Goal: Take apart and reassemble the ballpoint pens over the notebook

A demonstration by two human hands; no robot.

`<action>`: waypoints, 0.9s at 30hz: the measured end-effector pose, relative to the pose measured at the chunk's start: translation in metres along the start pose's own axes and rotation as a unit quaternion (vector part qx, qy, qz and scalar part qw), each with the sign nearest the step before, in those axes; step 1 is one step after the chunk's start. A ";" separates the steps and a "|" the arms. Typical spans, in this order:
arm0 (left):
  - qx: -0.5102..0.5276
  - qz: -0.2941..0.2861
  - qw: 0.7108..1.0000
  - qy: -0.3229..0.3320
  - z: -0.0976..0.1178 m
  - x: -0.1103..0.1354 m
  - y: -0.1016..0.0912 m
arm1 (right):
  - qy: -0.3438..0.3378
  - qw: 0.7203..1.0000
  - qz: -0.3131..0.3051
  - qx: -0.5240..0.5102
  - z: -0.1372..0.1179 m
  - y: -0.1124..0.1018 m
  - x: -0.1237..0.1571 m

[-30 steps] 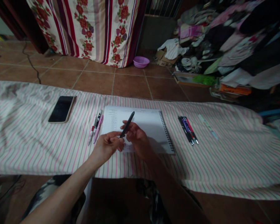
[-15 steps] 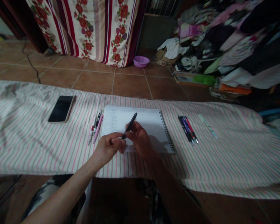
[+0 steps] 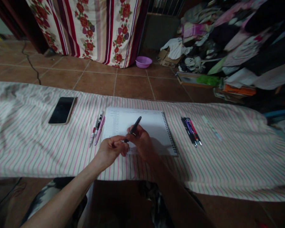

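A black pen (image 3: 135, 125) slants up and away over the notebook, held between both my hands. My left hand (image 3: 112, 148) pinches its lower end with thumb and forefinger. Around its middle, the fingers of my right hand (image 3: 142, 141) are closed. Beneath them lies the white spiral notebook (image 3: 152, 120), its wire binding along the right side and a printed column at the left. Just left of the notebook rest several pens (image 3: 99, 128), one of them pink. To its right is a group of pens (image 3: 191, 131) in black, purple and red.
A smartphone (image 3: 62, 110) lies at the left on the striped cloth (image 3: 38, 142). Farther right sits a pale green stick-like item (image 3: 212, 127). Beyond the cloth are a tiled floor, a purple basin (image 3: 143, 62), a floral curtain (image 3: 102, 31) and a heap of clothes (image 3: 228, 41).
My right hand has shifted slightly on the black pen, and the pen's upper end has moved a little right and down. My left hand stays nearly in place.
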State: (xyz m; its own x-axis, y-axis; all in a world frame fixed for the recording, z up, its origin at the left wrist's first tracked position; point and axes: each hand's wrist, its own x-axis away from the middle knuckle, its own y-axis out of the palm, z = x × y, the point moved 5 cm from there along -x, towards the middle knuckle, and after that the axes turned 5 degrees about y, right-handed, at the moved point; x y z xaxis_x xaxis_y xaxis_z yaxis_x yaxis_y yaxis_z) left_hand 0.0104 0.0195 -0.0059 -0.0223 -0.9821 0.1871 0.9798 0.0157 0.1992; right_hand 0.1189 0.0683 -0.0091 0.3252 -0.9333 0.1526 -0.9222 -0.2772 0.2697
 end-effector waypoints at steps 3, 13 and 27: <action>0.012 -0.006 1.000 0.001 -0.001 -0.001 -0.001 | -0.015 0.998 -0.054 0.005 -0.004 0.002 0.003; 0.039 0.002 0.999 0.007 -0.007 -0.002 -0.003 | 0.021 1.000 -0.013 -0.012 -0.001 0.000 0.000; 0.050 0.017 0.999 0.010 -0.008 -0.004 -0.006 | -0.025 0.998 -0.017 0.050 -0.009 -0.005 0.001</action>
State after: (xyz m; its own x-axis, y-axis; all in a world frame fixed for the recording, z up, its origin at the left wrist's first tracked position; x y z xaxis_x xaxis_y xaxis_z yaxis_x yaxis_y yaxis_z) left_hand 0.0063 0.0216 -0.0153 0.0151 -0.9844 0.1755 0.9553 0.0660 0.2881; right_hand 0.1253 0.0704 -0.0019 0.3488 -0.9323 0.0955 -0.9275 -0.3288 0.1777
